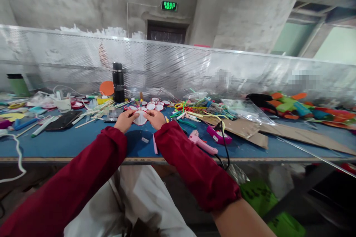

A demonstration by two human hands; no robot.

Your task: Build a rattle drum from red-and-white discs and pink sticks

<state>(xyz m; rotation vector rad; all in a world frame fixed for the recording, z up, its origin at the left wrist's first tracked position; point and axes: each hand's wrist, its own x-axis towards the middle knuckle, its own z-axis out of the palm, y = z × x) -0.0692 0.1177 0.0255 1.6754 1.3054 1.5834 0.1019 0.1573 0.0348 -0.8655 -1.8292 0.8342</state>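
Note:
A small round white disc with a red rim [139, 117] is held up between my two hands, just over the blue tabletop. My left hand [125, 120] pinches its left edge. On the opposite edge, my right hand [155, 119] grips it with thumb and fingers. Right behind the hands lie several similar red-rimmed white discs [154, 106], partly hidden. A small whitish stub [145, 140] rests on the table below the held disc. To the right of my right forearm lies a pink glue gun [202, 143].
A black bottle [118, 83] stands behind the discs. Pale sticks [93, 111] and a dark phone [63, 120] lie left. Coloured pipe cleaners [205, 108], a purple box [218, 135] with a black cable and cardboard strips [306, 136] lie right. A perforated metal screen [172, 66] borders the back.

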